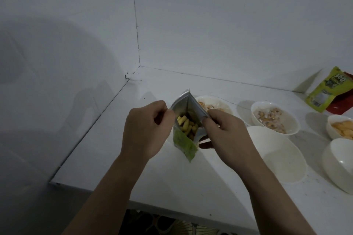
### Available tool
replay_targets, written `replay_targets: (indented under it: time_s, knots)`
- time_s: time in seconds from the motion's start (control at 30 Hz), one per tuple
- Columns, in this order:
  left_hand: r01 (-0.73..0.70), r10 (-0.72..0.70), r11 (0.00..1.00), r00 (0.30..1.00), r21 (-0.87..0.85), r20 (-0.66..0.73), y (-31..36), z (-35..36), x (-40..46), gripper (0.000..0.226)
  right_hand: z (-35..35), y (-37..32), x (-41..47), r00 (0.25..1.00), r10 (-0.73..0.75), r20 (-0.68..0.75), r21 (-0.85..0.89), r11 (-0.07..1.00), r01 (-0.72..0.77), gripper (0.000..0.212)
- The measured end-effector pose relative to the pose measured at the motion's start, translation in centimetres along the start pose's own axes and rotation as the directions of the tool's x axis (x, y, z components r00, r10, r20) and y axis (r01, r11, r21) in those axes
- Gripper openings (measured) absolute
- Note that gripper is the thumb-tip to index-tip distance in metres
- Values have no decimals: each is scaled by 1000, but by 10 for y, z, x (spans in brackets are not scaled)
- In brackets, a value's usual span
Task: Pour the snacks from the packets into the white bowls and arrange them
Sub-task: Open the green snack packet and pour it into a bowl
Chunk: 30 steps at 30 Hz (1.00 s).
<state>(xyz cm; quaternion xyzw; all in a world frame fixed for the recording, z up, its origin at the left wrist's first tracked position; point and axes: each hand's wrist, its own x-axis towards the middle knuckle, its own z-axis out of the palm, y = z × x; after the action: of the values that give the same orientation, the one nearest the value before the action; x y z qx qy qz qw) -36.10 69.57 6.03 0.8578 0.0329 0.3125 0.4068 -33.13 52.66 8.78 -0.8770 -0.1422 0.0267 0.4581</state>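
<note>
Two bare hands are working over the white surface, and between them one green packet is being held up above it, mouth pulled wide. The left hand is pinching the packet's left edge with curled fingers, while the right hand is gripping the right edge, its fingers curled round the foil lip; the packet is sitting directly between the two sets of fingers, touching both. Inside the open mouth, yellow snack sticks are showing against the silver lining. Counting the white bowls, five are standing to the right of the packet. One bowl is peeking out just behind the right hand, holding pale brown pieces. Next, a large empty bowl is lying just beside the right wrist, nearer the front edge. Behind it, a bowl of mixed brownish snacks is standing. Further right, a bowl with orange pieces is being cut off by the frame edge, and in front of it another empty bowl is sitting, also partly cropped. At the far right, against the wall, two more packets are leaning together: a yellow-green one in front and a red one behind it.
</note>
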Motion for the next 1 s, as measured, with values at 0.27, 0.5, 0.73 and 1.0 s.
replay_targets:
  time_s: [0.27, 0.5, 0.73, 1.0]
  knots:
    - [181, -145, 946, 978, -268, 147, 12, 8, 2, 49, -23, -8, 1, 996, -39, -85, 106, 993, 48, 27]
    - [579, -550, 809, 692, 95, 467, -30, 47, 10, 45, -32, -9, -3, 988, -70, -136, 129, 988, 87, 29]
    - [735, -600, 391, 660, -554, 452, -40, 79, 25, 20, -41, -6, -2, 978, -153, -140, 46, 986, 161, 32]
    - [630, -650, 394, 706, -669, 282, -53, 81, 32, 18, -45, -1, 2, 969, -221, -111, -178, 964, 200, 31]
